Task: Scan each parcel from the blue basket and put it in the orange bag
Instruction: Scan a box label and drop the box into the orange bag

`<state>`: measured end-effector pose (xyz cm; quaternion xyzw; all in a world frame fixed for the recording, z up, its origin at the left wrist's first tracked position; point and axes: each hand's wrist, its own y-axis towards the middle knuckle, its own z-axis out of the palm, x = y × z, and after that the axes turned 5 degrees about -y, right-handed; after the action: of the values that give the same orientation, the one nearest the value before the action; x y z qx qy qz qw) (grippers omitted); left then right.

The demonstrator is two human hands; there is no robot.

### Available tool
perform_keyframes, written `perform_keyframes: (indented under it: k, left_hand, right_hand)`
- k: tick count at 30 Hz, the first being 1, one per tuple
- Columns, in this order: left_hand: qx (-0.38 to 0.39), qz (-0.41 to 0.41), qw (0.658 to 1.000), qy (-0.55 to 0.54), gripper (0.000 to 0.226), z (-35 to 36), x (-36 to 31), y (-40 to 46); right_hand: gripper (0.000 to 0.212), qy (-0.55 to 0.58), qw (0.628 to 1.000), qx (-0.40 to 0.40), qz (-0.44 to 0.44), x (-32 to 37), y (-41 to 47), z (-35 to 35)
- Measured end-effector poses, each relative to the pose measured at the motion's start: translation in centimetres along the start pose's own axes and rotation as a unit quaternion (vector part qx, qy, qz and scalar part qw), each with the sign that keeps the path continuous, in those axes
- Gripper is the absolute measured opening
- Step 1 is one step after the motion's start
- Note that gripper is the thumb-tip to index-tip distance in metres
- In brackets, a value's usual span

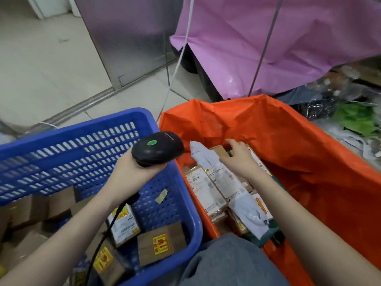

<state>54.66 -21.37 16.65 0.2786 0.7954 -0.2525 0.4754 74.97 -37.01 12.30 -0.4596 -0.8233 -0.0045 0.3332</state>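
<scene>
Right hand (240, 159): fingers spread fairly wide, palm down, resting on the parcels inside the orange bag; fingertips touch a brown box (221, 150) at its far side.
Grey pouch (221, 183): soft, crinkled plastic mailer just left of and under the right wrist; long axis runs from the far left, near the fingertips, back toward the person at the near right; white label faces up.
Boxes in bag (201, 189): flat brown cardboard, rectangular, with printed labels, packed close below the hand.
Orange bag (288, 141): smooth creased plastic, open-topped, walls rising around the right hand.
Left hand (132, 172): curled round the grip of a scanner (157, 148), a black, rounded, matte one with a green spot on top, head pointing away toward the bag; cable (103, 236) trails down along the forearm.
Blue basket (72, 147): rigid slotted plastic under the left hand; cardboard parcels (161, 243) with yellow stickers lie beneath the left forearm.
</scene>
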Motion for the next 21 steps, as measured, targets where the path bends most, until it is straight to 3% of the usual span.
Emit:
perform_keyframes:
  k: [8,13,19,21]
  left_hand:
    - [-0.082,0.013,0.996,-0.023,0.023,-10.3,-1.0,-3.2]
    - [-0.094,0.003,0.995,-0.022,0.014,-16.4,1.5,-6.4]
    - [-0.093,-0.039,0.995,-0.015,0.046,-21.6,6.5,-9.0]
    - [-0.087,-0.051,0.995,-0.011,0.039,-22.7,8.5,-9.5]
  right_hand:
    - [0.055,0.024,0.984,-0.069,-0.159,12.8,-3.9,-2.9]
    - [0.053,0.031,0.970,0.004,-0.243,19.9,-6.7,0.1]
    - [0.055,-0.004,0.956,0.097,-0.277,24.9,-8.8,6.8]
    - [0.056,-0.020,0.952,0.124,-0.278,25.7,-9.3,9.5]
